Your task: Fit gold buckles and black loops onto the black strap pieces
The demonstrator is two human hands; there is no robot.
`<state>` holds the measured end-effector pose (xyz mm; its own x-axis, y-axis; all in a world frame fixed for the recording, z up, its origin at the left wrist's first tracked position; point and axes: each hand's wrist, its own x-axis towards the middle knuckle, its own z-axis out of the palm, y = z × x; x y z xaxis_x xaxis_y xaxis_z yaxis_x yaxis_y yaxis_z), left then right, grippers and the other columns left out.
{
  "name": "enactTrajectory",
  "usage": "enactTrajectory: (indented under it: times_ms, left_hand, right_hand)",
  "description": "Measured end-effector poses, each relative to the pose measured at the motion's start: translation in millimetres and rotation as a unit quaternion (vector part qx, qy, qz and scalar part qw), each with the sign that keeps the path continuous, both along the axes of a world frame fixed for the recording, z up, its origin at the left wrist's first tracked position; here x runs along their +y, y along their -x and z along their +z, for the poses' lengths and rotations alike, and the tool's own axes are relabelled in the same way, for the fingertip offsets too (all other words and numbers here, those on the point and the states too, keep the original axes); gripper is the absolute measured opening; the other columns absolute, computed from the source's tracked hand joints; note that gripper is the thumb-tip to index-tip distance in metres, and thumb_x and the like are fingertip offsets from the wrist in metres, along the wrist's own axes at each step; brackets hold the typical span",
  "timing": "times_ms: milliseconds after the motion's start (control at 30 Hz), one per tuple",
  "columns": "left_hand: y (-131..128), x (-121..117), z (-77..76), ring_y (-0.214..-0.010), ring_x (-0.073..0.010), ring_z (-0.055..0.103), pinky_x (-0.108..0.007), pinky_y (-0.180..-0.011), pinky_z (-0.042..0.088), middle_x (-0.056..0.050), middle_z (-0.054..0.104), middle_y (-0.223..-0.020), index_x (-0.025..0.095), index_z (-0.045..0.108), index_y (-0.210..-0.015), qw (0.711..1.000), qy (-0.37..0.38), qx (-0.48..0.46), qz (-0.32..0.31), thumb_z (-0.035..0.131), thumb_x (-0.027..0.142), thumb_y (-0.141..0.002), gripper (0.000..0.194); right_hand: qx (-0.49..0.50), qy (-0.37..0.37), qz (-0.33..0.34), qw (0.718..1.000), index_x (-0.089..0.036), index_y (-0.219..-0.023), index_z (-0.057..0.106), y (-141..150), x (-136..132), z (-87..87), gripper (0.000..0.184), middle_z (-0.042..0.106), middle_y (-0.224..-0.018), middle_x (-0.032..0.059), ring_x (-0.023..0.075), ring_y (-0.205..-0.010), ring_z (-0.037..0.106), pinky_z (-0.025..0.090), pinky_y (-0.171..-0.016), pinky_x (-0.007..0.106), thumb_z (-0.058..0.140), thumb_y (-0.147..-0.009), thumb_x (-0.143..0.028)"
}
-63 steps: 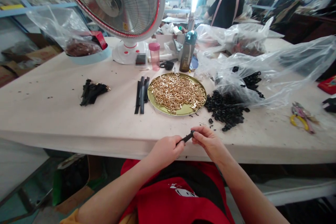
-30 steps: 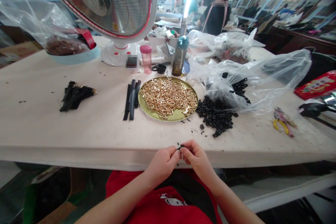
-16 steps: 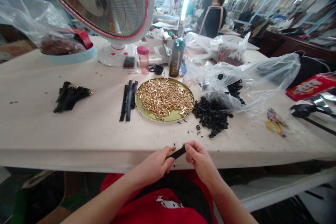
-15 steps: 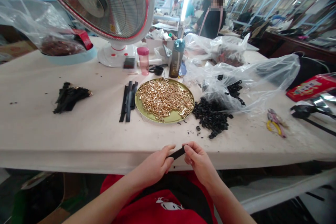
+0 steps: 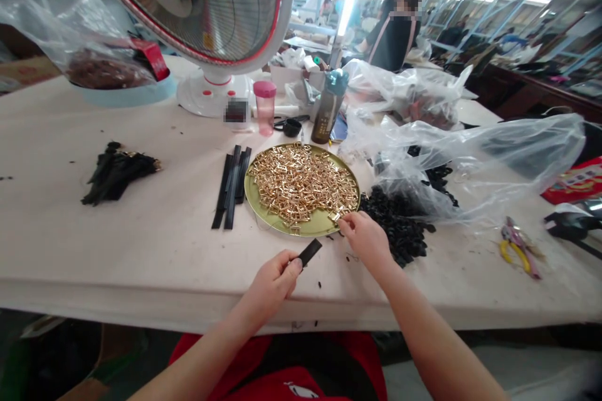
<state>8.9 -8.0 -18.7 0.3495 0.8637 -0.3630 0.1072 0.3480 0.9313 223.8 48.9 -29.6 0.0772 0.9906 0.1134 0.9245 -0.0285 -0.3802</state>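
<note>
My left hand (image 5: 273,282) is closed round a short black strap (image 5: 310,252) that sticks out up and to the right, over the table's near edge. My right hand (image 5: 364,237) reaches to the near right rim of a round gold tray (image 5: 314,224), fingers pinched at the small gold metal clips (image 5: 301,182) heaped in it. Whether a clip is between the fingers cannot be made out. A pile of small black rings (image 5: 399,225) lies just right of that hand. Several black straps (image 5: 231,185) lie left of the tray.
A bundle of finished black pieces (image 5: 113,170) lies at the left. A big fan (image 5: 211,6), pink cup (image 5: 264,105), dark bottle (image 5: 329,106) and clear plastic bags (image 5: 470,156) stand behind. Pliers (image 5: 515,244) lie at right. A person in black (image 5: 397,28) works at the far side.
My right hand has let go of the black strap and moved forward to the tray's rim. My left hand keeps the strap and has moved slightly onto the table.
</note>
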Motion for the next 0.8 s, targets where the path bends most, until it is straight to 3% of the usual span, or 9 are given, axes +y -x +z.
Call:
enactTrajectory:
  times_ms: [100, 233, 333, 400, 467, 567, 633, 700, 800]
  left_hand:
    - [2, 7, -3.6, -0.037, -0.0052, 0.023, -0.017, -0.039, 0.020, 0.011, 0.029, -0.042, 0.018, 0.043, -0.074, 1.000, 0.012, -0.017, 0.015, 0.040, 0.041, -0.080, 0.024]
    - [9, 7, -4.0, -0.039, -0.0050, 0.028, -0.017, -0.042, 0.025, 0.010, 0.034, -0.044, 0.017, 0.044, -0.074, 1.000, -0.006, 0.004, 0.006, 0.039, 0.039, -0.083, 0.024]
    - [11, 1, -0.2, -0.040, -0.0055, 0.033, -0.018, -0.044, 0.028, 0.008, 0.039, -0.047, 0.016, 0.046, -0.077, 0.999, -0.028, 0.027, 0.002, 0.039, 0.039, -0.083, 0.024]
    - [11, -3, 5.5, -0.042, -0.0058, 0.035, -0.019, -0.045, 0.030, 0.008, 0.041, -0.049, 0.016, 0.047, -0.084, 0.998, -0.048, 0.025, 0.012, 0.041, 0.040, -0.083, 0.025]
    - [9, -9, 13.9, -0.042, -0.0059, 0.035, -0.019, -0.046, 0.031, 0.008, 0.040, -0.050, 0.015, 0.048, -0.090, 0.997, -0.069, 0.017, 0.026, 0.044, 0.041, -0.082, 0.027]
    - [8, -20, 29.0, -0.042, -0.0054, 0.034, -0.019, -0.045, 0.030, 0.009, 0.039, -0.050, 0.015, 0.049, -0.091, 0.996, -0.084, 0.000, 0.035, 0.048, 0.042, -0.080, 0.029]
    - [7, -30, 37.3, -0.042, -0.0055, 0.032, -0.019, -0.044, 0.028, 0.009, 0.038, -0.049, 0.015, 0.049, -0.088, 0.996, -0.080, -0.009, 0.023, 0.048, 0.043, -0.079, 0.030]
    - [6, -42, 42.7, -0.042, -0.0054, 0.031, -0.019, -0.043, 0.028, 0.009, 0.037, -0.049, 0.015, 0.050, -0.084, 0.997, -0.079, 0.009, 0.007, 0.049, 0.041, -0.077, 0.027]
    - [6, -57, 46.1, -0.045, -0.0052, 0.031, -0.019, -0.046, 0.027, 0.008, 0.036, -0.050, 0.015, 0.050, -0.075, 0.994, -0.088, 0.066, 0.011, 0.051, 0.035, -0.075, 0.020]
  right_hand:
    - [-0.156, 0.079, -0.012, 0.985, -0.017, -0.068, 0.059, 8, 31, -0.9, 0.028, 0.061, -0.074, 0.0099, 0.0213, -0.065, 0.055, 0.028, -0.053, 0.030, 0.047, -0.081, -0.038]
    - [-0.168, 0.087, 0.001, 0.982, -0.018, -0.069, 0.058, 14, 34, -1.8, 0.020, 0.061, -0.073, 0.0081, 0.0200, -0.065, 0.055, 0.027, -0.052, 0.029, 0.047, -0.080, -0.030]
    - [-0.089, 0.018, 0.019, 0.996, -0.018, -0.071, 0.055, 12, 17, 3.9, 0.013, 0.059, -0.074, 0.0054, 0.0177, -0.067, 0.053, 0.032, -0.057, 0.029, 0.048, -0.079, -0.024]
    - [0.033, -0.026, 0.052, 0.998, -0.018, -0.074, 0.055, 13, -1, 11.3, 0.011, 0.056, -0.077, 0.0047, 0.0163, -0.068, 0.052, 0.036, -0.062, 0.028, 0.049, -0.079, -0.025]
    - [0.177, -0.034, 0.099, 0.979, -0.018, -0.076, 0.054, 20, -24, 20.0, 0.014, 0.055, -0.085, 0.0059, 0.0163, -0.073, 0.052, 0.040, -0.065, 0.028, 0.050, -0.080, -0.031]
    - [0.332, 0.010, 0.145, 0.932, -0.020, -0.077, 0.051, 38, -64, 32.2, 0.016, 0.056, -0.096, 0.0069, 0.0179, -0.085, 0.053, 0.042, -0.072, 0.030, 0.051, -0.081, -0.035]
    - [0.360, 0.045, 0.161, 0.918, -0.020, -0.076, 0.049, 50, -88, 38.0, 0.017, 0.058, -0.086, 0.0050, 0.0172, -0.079, 0.054, 0.043, -0.070, 0.031, 0.051, -0.081, -0.036]
    - [0.342, 0.054, 0.159, 0.925, -0.020, -0.075, 0.050, 60, -108, 41.6, 0.016, 0.057, -0.075, 0.0031, 0.0159, -0.069, 0.053, 0.042, -0.066, 0.031, 0.053, -0.080, -0.035]
    - [0.374, 0.051, 0.127, 0.917, -0.020, -0.082, 0.050, 70, -128, 44.3, 0.018, 0.058, -0.074, 0.0027, 0.0158, -0.066, 0.054, 0.043, -0.065, 0.032, 0.056, -0.077, -0.035]
